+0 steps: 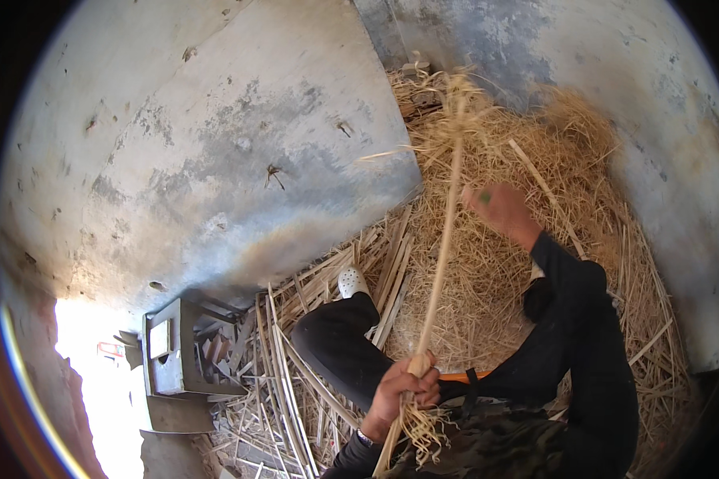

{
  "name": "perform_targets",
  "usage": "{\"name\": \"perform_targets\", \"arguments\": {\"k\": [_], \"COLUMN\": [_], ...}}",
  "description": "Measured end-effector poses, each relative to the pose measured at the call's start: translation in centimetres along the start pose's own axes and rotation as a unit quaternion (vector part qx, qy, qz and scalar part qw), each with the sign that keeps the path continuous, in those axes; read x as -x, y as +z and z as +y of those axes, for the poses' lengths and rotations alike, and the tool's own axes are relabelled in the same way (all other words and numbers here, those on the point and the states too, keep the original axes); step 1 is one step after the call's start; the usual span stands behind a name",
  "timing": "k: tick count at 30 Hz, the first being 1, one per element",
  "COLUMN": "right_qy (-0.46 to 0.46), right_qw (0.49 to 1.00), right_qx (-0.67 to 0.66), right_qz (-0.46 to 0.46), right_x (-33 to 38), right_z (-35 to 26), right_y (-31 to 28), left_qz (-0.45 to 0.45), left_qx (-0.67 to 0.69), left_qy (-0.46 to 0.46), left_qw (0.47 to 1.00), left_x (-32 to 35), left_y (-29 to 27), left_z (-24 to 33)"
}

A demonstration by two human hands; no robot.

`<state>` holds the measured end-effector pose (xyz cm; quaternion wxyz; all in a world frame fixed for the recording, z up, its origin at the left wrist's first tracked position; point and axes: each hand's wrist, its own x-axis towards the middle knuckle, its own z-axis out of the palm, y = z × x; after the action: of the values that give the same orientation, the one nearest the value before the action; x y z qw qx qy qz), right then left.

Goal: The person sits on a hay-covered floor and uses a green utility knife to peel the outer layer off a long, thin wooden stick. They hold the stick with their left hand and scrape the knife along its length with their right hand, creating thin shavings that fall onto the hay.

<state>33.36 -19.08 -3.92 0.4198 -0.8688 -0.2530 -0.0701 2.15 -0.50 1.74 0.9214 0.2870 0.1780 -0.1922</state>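
Note:
My left hand point(399, 391) is wrapped round the lower part of a long pale strip point(441, 275) that looks like split bamboo or cane. The strip slants up and away from my lap, and its far end carries a blurred tuft of frayed fibres point(461, 104). Curly pale shavings point(426, 431) hang just below my left fist. To the right of the strip is my right hand point(501, 213), smeared by motion, with a small green patch on it. Whether its fingers grip anything is hidden by the blur.
Loose straw-like shavings point(503, 319) cover the floor and pile up against the rear wall point(567, 48). Long split strips point(291, 391) lie to the left, near a grey box-like frame point(185, 347). A stained wall point(240, 144) rises at the left; a bright opening point(108, 399) shows beyond it.

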Motion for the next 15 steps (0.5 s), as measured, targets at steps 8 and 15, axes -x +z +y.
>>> {"name": "perform_targets", "arguments": {"k": [8, 15], "right_qy": [-0.100, -0.247], "right_qw": [0.984, 0.968], "right_qx": [0.129, 0.048], "right_qz": [-0.072, -0.017], "right_x": [4.5, 7.7], "right_z": [-4.6, -6.9], "right_y": [2.5, 2.7], "left_qz": [-0.045, -0.051], "left_qx": [0.016, 0.022], "left_qy": [0.000, -0.004], "left_qw": [0.999, 0.998], "left_x": [-0.3, -1.6], "left_y": [0.6, 0.1], "left_z": [1.8, 1.4]}}
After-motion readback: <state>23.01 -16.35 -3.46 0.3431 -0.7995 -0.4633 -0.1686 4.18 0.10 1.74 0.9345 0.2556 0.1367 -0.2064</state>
